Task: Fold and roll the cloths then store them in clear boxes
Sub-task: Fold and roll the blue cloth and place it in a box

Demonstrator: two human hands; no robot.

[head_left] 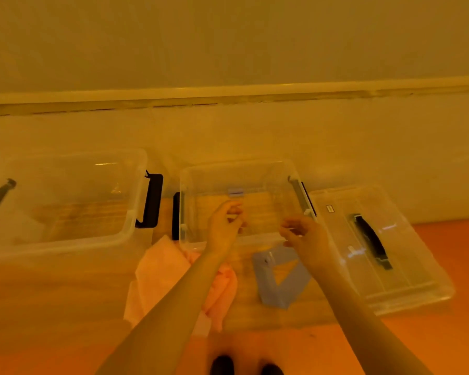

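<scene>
A clear box (255, 169) stands open in the middle of the wooden table, with a second, larger clear box (136, 190) to its left. Both look empty. A crumpled pink cloth (157, 269) lies in front of the middle box, partly under my left forearm. My left hand (225, 228) and my right hand (303, 236) hover over the middle box's near half, fingers curled. Each pinches an edge of what looks like a thin clear plastic piece (263, 226), which is hard to make out.
A clear lid (417, 272) with a black handle lies right of the middle box. A blue triangular object (276, 282) rests on the table in front of it. Black latches hang on the box sides. A pale wall runs behind the table; my shoes show below.
</scene>
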